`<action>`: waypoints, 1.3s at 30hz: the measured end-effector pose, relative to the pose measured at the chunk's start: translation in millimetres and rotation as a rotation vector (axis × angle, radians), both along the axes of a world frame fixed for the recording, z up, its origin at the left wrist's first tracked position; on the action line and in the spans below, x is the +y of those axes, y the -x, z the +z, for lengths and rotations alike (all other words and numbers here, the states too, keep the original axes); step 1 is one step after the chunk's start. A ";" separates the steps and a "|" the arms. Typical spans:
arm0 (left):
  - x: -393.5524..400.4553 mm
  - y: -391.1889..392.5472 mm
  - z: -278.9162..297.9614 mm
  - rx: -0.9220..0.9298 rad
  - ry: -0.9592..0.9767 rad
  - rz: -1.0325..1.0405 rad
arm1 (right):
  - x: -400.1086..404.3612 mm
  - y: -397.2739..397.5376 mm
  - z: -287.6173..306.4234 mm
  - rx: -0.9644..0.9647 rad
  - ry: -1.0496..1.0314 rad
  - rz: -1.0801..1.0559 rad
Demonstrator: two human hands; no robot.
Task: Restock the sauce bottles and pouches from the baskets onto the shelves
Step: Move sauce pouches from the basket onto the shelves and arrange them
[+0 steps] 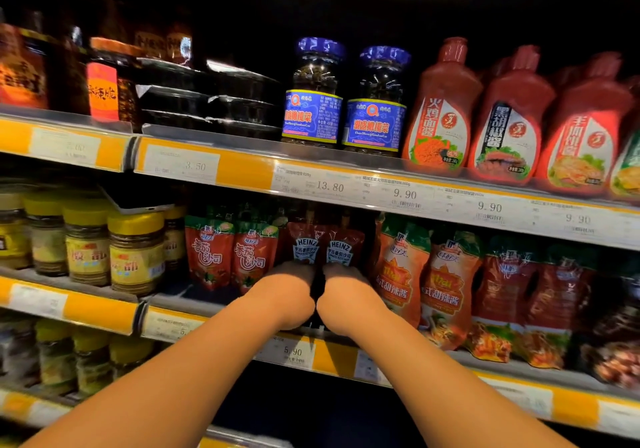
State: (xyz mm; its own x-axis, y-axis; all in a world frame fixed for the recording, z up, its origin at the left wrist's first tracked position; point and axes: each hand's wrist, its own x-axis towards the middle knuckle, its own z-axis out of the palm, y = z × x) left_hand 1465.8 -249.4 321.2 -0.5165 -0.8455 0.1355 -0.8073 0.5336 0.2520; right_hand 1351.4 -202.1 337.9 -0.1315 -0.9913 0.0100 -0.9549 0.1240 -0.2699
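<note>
On middle shelf (221, 303), hands (289, 291) gripping Heinz pouches (341, 248)

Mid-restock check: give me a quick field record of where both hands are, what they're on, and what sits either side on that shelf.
left hand: on the left red Heinz ketchup pouch, fingers hidden
right hand: on the right red Heinz ketchup pouch, fingers hidden
shelf: middle shelf with yellow price rail
left neighbours: red tomato sauce pouches with green tops
right neighbours: orange sweet chilli sauce pouches
baskets: not in view
</note>
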 end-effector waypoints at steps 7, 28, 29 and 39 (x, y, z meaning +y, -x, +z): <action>60.7 -57.2 -15.6 0.357 0.140 0.060 | 72.2 5.8 -14.6 -0.096 0.158 0.143; 335.7 -382.1 -218.1 0.720 -0.131 0.820 | 189.4 -228.7 -146.4 -0.196 0.023 0.723; 346.6 -395.2 -229.0 0.706 -0.136 0.861 | 190.3 -243.2 -153.8 -0.191 -0.002 0.751; 403.0 -471.0 -304.3 0.738 -0.233 1.304 | 189.0 -372.0 -226.9 -0.170 -0.258 0.855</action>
State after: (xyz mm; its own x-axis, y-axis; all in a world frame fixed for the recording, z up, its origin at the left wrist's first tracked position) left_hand 1936.8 153.6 16.9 0.7091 -0.6829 -0.1757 -0.3288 -0.5407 0.7743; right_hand 1723.4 -13.1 111.0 0.6706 -0.7202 -0.1778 -0.6987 -0.5325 -0.4778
